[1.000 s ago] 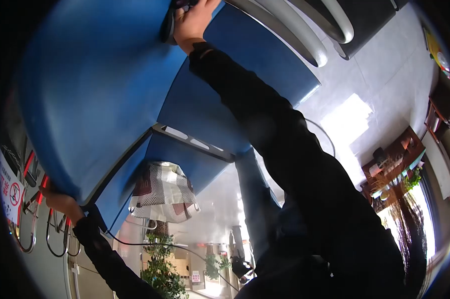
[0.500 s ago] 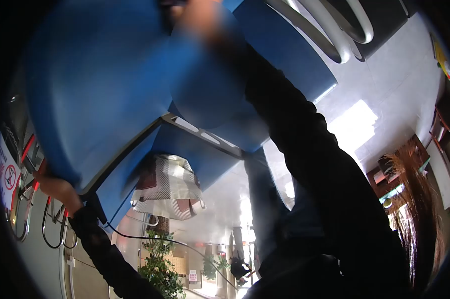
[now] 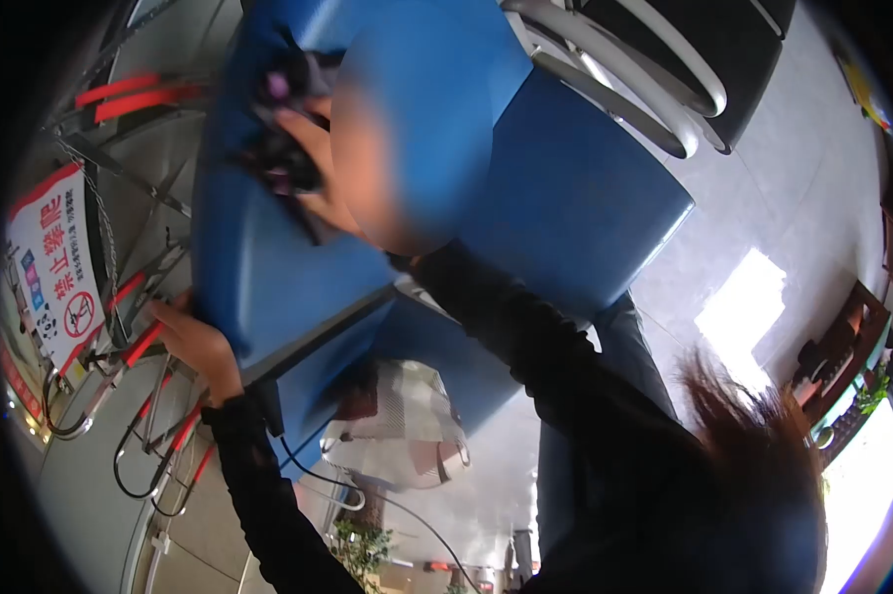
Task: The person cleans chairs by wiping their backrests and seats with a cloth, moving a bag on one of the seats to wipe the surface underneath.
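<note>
My right hand [image 3: 342,168], partly blurred, is closed on a black cloth [image 3: 293,124] with pink patches. It holds this against the surface of a blue chair [image 3: 288,272]. At the chair's lower left edge is my left hand [image 3: 201,346], its fingers bent round the edge; part of the grip is hidden. Close to those fingers run the red-tipped metal bars [image 3: 141,342] of a rack. Below the chair, a grey-and-white checked bag [image 3: 397,431] shows beside a dark cable [image 3: 397,503].
Another blue seat panel [image 3: 585,178] and curved grey metal armrests [image 3: 654,79] lie to the upper right. A red-and-white sign [image 3: 58,262] hangs on the rack. A plant [image 3: 357,549] stands lower down; wooden furniture [image 3: 842,356] is at the right.
The view has shifted, bringing the sign and rack further into sight. My right hand has moved down and left across the blue chair with the cloth. My left hand stays at the chair's edge.
</note>
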